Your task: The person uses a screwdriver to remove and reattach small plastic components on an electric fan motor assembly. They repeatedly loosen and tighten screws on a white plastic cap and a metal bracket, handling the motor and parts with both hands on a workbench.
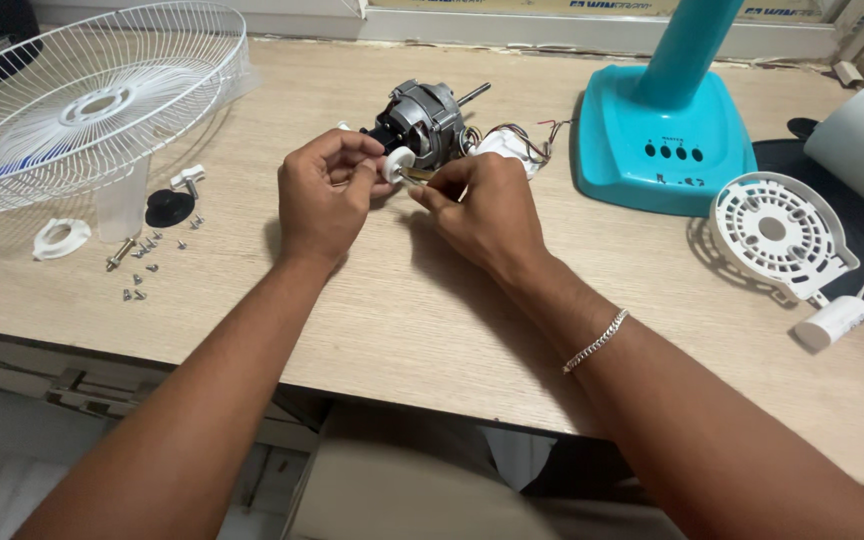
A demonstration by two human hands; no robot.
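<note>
While both hands meet near the middle of the wooden table (432,320), the left hand (320,200) curls its fingers and pinches a small white round part (398,163) at the near end of the fan motor (424,122). Just beside it, the right hand (482,208) has its fingertips closed on a thin brass-coloured piece (416,179) touching that part. Toward the left edge lie a white fan grille (92,105) and loose screws (147,262); toward the right edge stand a turquoise fan base (664,140) and a white round cover (780,232).
</note>
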